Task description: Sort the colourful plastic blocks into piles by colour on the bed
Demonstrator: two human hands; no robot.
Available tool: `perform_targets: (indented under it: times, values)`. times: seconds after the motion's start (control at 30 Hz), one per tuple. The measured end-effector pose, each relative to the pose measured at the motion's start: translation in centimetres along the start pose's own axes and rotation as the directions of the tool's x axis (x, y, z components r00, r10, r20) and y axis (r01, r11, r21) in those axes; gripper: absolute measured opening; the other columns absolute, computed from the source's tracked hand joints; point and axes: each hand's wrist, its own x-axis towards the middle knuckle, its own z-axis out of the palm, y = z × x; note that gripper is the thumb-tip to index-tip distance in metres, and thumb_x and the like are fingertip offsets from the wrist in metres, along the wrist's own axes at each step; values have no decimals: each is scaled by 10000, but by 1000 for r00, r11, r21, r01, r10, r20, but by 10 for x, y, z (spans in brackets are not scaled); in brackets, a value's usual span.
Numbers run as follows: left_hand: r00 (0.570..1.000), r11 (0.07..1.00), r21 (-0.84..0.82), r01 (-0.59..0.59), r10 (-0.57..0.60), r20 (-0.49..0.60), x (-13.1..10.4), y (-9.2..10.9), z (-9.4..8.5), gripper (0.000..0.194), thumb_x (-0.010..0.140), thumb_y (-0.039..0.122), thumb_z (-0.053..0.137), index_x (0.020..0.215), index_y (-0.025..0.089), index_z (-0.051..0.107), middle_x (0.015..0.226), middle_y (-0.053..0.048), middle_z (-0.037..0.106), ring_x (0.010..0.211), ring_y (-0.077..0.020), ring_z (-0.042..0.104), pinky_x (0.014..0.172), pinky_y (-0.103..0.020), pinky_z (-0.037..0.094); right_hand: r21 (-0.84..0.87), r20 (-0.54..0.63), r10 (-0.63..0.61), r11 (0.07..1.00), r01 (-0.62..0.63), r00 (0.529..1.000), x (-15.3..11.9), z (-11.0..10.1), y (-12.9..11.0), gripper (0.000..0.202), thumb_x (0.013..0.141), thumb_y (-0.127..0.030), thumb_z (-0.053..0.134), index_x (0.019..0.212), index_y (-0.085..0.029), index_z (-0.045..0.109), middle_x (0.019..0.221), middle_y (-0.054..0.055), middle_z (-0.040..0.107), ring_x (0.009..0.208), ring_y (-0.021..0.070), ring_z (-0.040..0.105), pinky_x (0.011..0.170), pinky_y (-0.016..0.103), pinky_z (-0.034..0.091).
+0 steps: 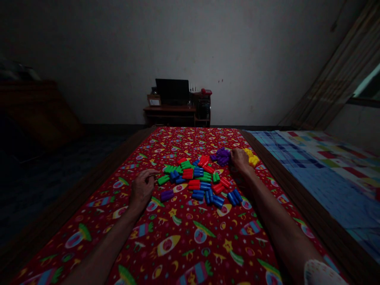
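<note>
My left hand (142,185) rests on the red patterned cloth (178,225), its index finger stretched toward the blocks and nothing seen in it. Just right of its fingertips lies a green block (163,180), with a lone purple block (167,195) nearer to me. My right hand (240,159) is bunched at the right edge of a purple block pile (222,156); its fingertips are partly hidden, so what they hold does not show. Yellow blocks (252,157) lie just beyond it. Between my hands are mixed red blocks (194,184), blue blocks (218,201) and green blocks (173,169).
The cloth covers a long table with brown edges. A desk (170,111) with a dark monitor (172,91) stands against the far wall. On the right is a surface with a blue checked cover (299,174); a wooden cabinet (32,107) stands at the left. The room is dim.
</note>
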Motion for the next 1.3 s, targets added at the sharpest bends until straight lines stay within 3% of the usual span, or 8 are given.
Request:
perform_targets:
  times: [0.13,0.33,0.5,0.6,0.77,0.97,1.03,1.3]
  values:
    - [974,989,22,-146,140,179,-1,25,-15,287,841,360,452,859,195,686,900,-66,681,851,-203,635,737,-292,512,-6,-3,-8,1000,8,1000,-1,-5,-3,396,948,-253,343,1015,-139,715,995,169,703,911,240,650,680,275,392]
    - [703,939,52,-340,218,677,-8,49,-34,263,789,431,619,979,272,707,1005,-36,691,861,-195,641,757,-266,489,37,20,-55,998,55,998,0,-6,-3,362,929,-264,386,946,-150,729,959,155,712,847,220,648,638,263,363]
    - [785,988,-67,-138,150,601,-12,54,-16,270,764,438,641,946,245,693,960,-44,701,832,-200,653,746,-285,513,217,-70,-205,952,216,976,-16,-18,-26,337,915,-225,412,861,-118,727,796,103,703,711,168,605,606,240,335]
    - [861,957,-216,194,-61,504,-16,61,2,335,712,479,676,904,206,645,816,-36,697,695,-190,652,613,-282,524,496,-7,-527,736,461,850,-44,-29,-60,344,931,-263,417,859,-114,719,716,37,675,644,134,572,578,216,334]
    - [759,674,-448,587,-266,595,-30,62,23,521,573,529,778,898,189,553,726,4,667,588,-153,645,548,-258,509,677,87,-900,367,638,426,-91,-40,-103,242,845,-187,591,1067,-154,681,914,52,704,787,146,604,663,210,389]
    - [705,620,-449,643,-252,663,-38,66,29,550,566,552,786,914,198,549,726,9,675,576,-126,639,540,-229,500,578,126,-906,399,712,405,-94,-34,-102,196,825,-139,617,1015,-137,666,799,44,668,686,125,554,613,212,350]
    - [726,634,-456,625,-257,638,-38,68,29,520,602,599,743,870,191,561,717,-14,682,587,-149,653,547,-256,521,576,132,-885,435,693,446,-83,-32,-97,164,840,-186,620,987,-136,670,749,27,656,647,113,538,585,204,328]
    - [835,757,-472,452,-174,522,-42,65,24,399,791,557,565,805,161,615,671,-30,655,535,-137,601,512,-257,497,237,-140,-209,942,237,968,-10,-28,-22,293,918,-279,462,986,-150,717,886,106,716,790,194,625,671,255,374]
